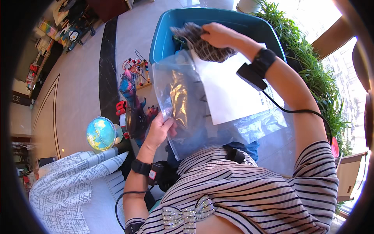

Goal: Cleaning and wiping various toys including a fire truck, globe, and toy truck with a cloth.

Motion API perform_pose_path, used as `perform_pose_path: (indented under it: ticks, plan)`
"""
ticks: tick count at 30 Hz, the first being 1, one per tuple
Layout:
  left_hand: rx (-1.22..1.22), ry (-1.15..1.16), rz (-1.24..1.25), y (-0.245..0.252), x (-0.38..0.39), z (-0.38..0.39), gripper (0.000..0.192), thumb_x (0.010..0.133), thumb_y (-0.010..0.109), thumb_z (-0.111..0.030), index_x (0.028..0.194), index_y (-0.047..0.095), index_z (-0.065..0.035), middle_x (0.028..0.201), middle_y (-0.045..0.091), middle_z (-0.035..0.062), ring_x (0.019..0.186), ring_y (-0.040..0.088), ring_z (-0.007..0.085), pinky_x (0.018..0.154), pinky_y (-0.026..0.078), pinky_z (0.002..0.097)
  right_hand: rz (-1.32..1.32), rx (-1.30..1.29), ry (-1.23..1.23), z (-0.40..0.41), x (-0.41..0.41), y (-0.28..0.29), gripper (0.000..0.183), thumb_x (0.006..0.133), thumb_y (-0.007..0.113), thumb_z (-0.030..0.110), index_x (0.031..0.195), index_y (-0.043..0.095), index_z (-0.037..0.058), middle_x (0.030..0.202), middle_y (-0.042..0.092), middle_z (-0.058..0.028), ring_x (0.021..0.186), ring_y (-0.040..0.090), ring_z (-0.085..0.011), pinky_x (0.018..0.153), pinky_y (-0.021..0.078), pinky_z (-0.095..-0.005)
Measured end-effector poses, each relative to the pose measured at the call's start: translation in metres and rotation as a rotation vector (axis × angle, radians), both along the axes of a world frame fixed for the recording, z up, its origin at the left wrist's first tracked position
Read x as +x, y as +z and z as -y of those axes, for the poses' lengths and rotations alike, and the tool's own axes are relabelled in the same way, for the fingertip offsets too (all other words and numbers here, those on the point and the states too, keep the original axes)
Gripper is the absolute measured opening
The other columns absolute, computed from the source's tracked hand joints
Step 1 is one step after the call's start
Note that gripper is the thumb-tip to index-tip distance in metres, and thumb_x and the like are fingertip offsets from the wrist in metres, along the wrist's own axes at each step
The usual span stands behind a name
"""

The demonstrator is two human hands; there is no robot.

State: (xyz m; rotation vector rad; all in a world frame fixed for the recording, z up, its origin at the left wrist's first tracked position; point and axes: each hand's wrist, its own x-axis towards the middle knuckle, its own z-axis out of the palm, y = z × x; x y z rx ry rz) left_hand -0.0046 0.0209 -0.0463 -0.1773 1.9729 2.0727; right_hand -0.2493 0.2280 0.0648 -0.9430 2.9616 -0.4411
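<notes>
My left hand [161,128] pinches the edge of a large clear plastic bag [192,137] that spreads across my lap. A shiny gold patch [178,99] shows at the bag; whether it lies inside or is a reflection I cannot tell. Above the open teal plastic bin [217,14], my right hand [219,35] grips a crumpled dark grey patterned piece [201,44], fabric or film. A white sheet [230,87] bearing print lies below that hand, partly behind my wrist device. The bin's contents are mostly hidden.
Left of the bin stand a bead maze [140,70], a dinosaur toy [133,99] and a red toy vehicle [121,107]. A globe [101,133] is by a draped patterned cloth [70,181]. Green plants [315,73] line the right side. Cables run from both wrist devices.
</notes>
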Motion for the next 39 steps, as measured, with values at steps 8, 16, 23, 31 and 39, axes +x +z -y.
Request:
perform_pose_path:
  ticks: [8, 16, 23, 31, 39]
  plan:
    - [0.044, -0.197, 0.033, 0.010, -0.021, -0.008, 0.027, 0.084, 0.047, -0.012, 0.110, 0.047, -0.0024, 0.061, 0.052, 0.0016, 0.051, 0.050, 0.0100, 0.047, 0.039, 0.0204, -0.184, -0.165, 0.267, 0.022, 0.090, 0.032, 0.020, 0.077, 0.053, 0.022, 0.085, 0.053, 0.0040, 0.090, 0.053, -0.0119, 0.087, 0.049, -0.0296, 0.075, 0.0424, -0.0369]
    - [-0.519, 0.017, 0.031, 0.016, 0.000, -0.027, 0.016, 0.085, 0.046, -0.015, 0.082, 0.052, -0.0006, 0.051, 0.048, 0.0029, 0.043, 0.048, 0.0113, 0.044, 0.039, 0.0233, -0.309, 0.352, 0.568, 0.056, 0.099, -0.074, 0.032, 0.073, 0.053, 0.026, 0.104, 0.053, 0.0160, 0.099, 0.053, -0.0012, 0.101, 0.044, -0.0247, 0.079, 0.0387, -0.0387]
    - [-0.178, 0.062, -0.074, 0.010, -0.002, -0.017, 0.022, 0.086, 0.045, -0.019, 0.100, 0.051, -0.0034, 0.073, 0.057, 0.0101, 0.060, 0.056, 0.0177, 0.055, 0.046, 0.0273, 0.022, 0.660, 0.141, 0.023, -0.004, -0.015, 0.030, 0.075, 0.056, 0.022, 0.100, 0.059, 0.0066, 0.095, 0.060, -0.0099, 0.087, 0.058, -0.0258, 0.072, 0.0460, -0.0378]
    - [0.651, 0.125, 0.281, 0.005, -0.049, 0.008, 0.042, 0.087, 0.040, -0.027, 0.124, 0.033, -0.0087, 0.106, 0.052, 0.0187, 0.096, 0.053, 0.0301, 0.084, 0.042, 0.0381, 0.352, -0.174, 0.490, 0.043, 0.092, -0.005, 0.042, 0.079, 0.050, 0.042, 0.101, 0.052, 0.0065, 0.093, 0.057, -0.0155, 0.086, 0.053, -0.0277, 0.078, 0.0393, -0.0343]
    - [0.685, 0.037, 0.191, 0.023, -0.065, 0.020, 0.039, 0.090, 0.033, -0.029, 0.123, 0.032, -0.0078, 0.118, 0.043, 0.0191, 0.109, 0.043, 0.0347, 0.086, 0.040, 0.0465, -0.091, -0.051, 0.806, 0.023, 0.199, -0.092, 0.026, 0.062, 0.063, 0.026, 0.086, 0.061, 0.0181, 0.120, 0.042, -0.0075, 0.108, 0.035, -0.0231, 0.088, 0.0286, -0.0450]
